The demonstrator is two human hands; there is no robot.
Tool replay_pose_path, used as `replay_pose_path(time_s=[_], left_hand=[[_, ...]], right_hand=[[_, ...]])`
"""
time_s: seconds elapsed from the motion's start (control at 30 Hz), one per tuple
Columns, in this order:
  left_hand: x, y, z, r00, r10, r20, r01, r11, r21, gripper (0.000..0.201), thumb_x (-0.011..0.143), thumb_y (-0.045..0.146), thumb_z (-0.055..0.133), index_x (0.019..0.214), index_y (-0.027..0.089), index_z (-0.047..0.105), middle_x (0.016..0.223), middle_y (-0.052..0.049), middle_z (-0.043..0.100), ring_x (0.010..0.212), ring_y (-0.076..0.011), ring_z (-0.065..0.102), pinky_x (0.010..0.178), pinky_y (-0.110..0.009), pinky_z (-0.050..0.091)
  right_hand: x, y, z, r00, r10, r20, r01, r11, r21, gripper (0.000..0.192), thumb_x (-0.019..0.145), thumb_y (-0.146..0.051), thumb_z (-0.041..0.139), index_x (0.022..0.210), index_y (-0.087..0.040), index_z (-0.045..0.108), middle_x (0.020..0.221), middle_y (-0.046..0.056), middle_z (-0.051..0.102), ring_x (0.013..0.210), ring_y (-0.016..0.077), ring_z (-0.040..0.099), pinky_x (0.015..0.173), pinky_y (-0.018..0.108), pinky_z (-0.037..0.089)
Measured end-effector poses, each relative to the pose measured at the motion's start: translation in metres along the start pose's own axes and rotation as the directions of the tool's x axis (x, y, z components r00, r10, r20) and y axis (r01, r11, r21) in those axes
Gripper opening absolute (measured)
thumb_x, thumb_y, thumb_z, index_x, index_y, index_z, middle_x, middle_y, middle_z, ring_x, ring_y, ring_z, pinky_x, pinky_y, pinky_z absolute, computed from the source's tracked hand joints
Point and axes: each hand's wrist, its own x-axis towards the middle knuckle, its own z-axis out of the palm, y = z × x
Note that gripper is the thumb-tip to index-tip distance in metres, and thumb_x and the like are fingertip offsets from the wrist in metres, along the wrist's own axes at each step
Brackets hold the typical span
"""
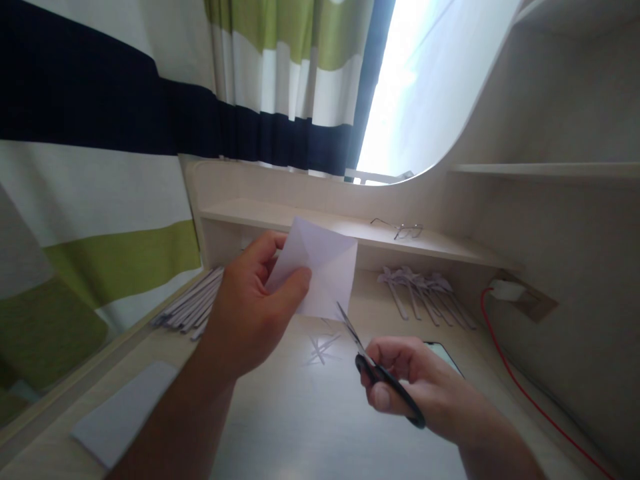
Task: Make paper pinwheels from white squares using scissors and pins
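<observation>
My left hand (260, 300) pinches a square of white paper (330, 267) along its left side, with the thumb lying on the near face. Faint crease lines run across the sheet. My right hand (405, 380) is closed round the black handles of a pair of scissors (357, 340), fingers and thumb through the loops. The blades point up and left, their tips at the lower right edge of the paper. Whether they touch the paper I cannot tell. Below it on the desk lie a few thin paper strips (323, 348).
Rolled paper sticks (193, 307) lie at the left, pinwheel-topped paper sticks (423, 290) at the back right. A folded white sheet (127, 410) rests front left. A phone (443, 357) is partly behind my right hand. Glasses (407, 231) sit on the shelf (300, 215); a red cable (515, 370) runs along the right.
</observation>
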Motion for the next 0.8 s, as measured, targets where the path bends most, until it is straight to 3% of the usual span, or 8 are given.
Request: replay_pose_path(time_s=[0.8], left_hand=[[-0.0011, 0.0046, 0.0006, 0.999, -0.045, 0.015, 0.045, 0.999, 0.010, 0.012, 0.080, 0.023, 0.070, 0.090, 0.022, 0.064, 0.068, 0.005, 0.062, 0.055, -0.0135, 0.058, 0.046, -0.020, 0.043]], right_hand=[[0.0015, 0.0020, 0.0031, 1.000, -0.030, -0.004, 0.030, 0.999, 0.035, 0.044, 0.076, -0.051, 0.086, 0.080, -0.015, 0.062, 0.069, -0.003, 0.053, 0.061, 0.0086, 0.039, 0.053, 0.021, 0.028]])
